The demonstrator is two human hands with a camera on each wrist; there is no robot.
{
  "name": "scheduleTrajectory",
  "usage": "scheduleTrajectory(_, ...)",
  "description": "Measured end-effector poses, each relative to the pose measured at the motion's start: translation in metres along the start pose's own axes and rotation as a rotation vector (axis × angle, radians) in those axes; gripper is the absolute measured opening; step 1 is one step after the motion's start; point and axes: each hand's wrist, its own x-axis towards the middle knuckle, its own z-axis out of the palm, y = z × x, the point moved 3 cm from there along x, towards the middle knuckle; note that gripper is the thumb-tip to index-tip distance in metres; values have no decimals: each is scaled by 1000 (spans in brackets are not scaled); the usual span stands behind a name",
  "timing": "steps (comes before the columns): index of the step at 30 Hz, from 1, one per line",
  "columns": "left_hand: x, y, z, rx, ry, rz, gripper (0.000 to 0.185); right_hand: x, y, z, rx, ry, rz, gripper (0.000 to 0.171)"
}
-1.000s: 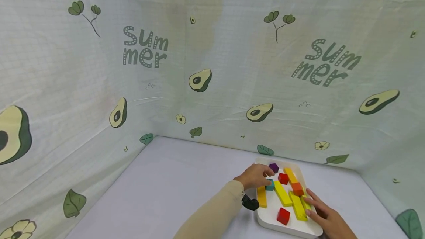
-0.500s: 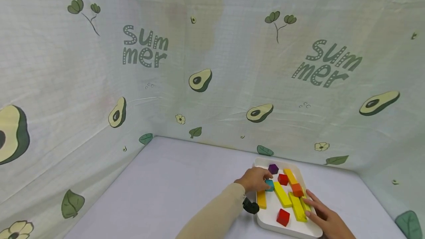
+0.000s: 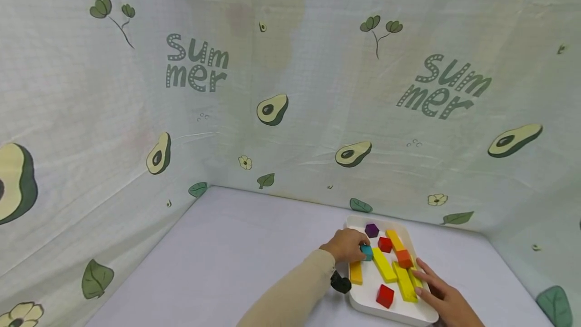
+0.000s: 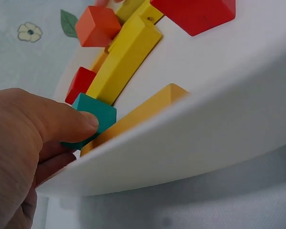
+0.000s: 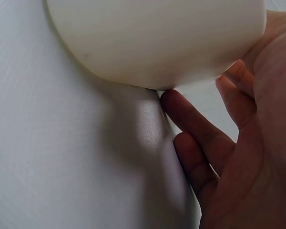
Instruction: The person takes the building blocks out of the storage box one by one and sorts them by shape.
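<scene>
A white tray (image 3: 367,308) on the table holds several coloured blocks. Over its left wall, my left hand (image 3: 347,245) pinches a teal cube (image 3: 366,252). In the left wrist view the thumb (image 4: 88,121) presses on the face of this teal cube (image 4: 102,112), and the other fingers are partly hidden behind it. A light-orange block (image 3: 356,273) lies just beside it, against the left wall. My right hand (image 3: 447,299) holds the tray's right side, thumb at the rim. In the right wrist view, fingertips of the right hand (image 5: 219,152) touch low on the tray wall (image 5: 157,47).
Also in the tray lie a purple block (image 3: 371,230), two red cubes (image 3: 385,296), an orange cube (image 3: 404,259) and several yellow blocks (image 3: 384,265). A patterned cloth wall (image 3: 290,140) stands behind the table (image 3: 254,236).
My left hand has come down a little, and its fingers have closed on the teal cube. The right hand stays at the tray's right side.
</scene>
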Motion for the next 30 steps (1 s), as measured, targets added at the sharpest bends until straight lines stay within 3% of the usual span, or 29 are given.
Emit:
scheduleTrajectory(12,2,0,17,125,24,93,30,-2,8,3,-19,7,-15,73)
scheduleTrajectory(20,5,-4,13,-13,53,114,31,-2,5,1,-31,13,-14,73)
scheduleTrajectory(30,1,-6,-11,-144,72,152,24,-1,-1,0,9,13,-3,75)
